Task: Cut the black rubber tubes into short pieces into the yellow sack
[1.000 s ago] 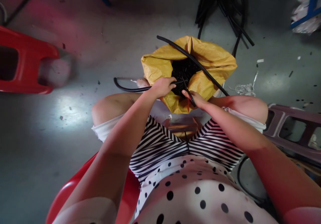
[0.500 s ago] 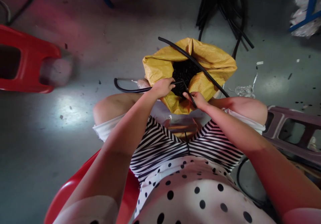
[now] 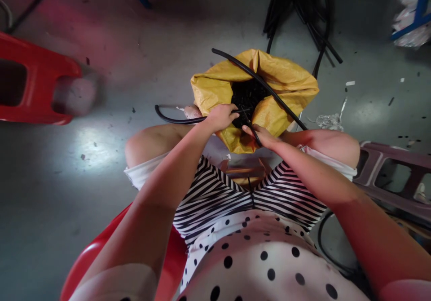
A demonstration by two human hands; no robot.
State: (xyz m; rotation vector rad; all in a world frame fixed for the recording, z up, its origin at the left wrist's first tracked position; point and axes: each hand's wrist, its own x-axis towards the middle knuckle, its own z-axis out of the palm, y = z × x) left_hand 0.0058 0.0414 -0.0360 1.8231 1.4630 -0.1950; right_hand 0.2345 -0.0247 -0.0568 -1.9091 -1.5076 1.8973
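Note:
My left hand is closed around a thin black ribbed tube. The tube's curved tail sticks out to the left, and its other end reaches over the opening of a yellow sack. A dark scissors-like tool is gripped in my right hand, its narrow tip meeting the tube near that end. Its exact kind is hard to make out. Many short black pieces lie inside the sack, below both hands. Another long black tube rests across the sack's rim.
Several black tubes lie in a heap on the floor beyond the sack. A red stool stands at the left, and a greyish-purple stool at the right. Clear plastic scraps and small bits litter the floor.
My left hand has slid slightly right with the tube. The tool in my right hand has shifted slightly left, and its tip still meets the tube.

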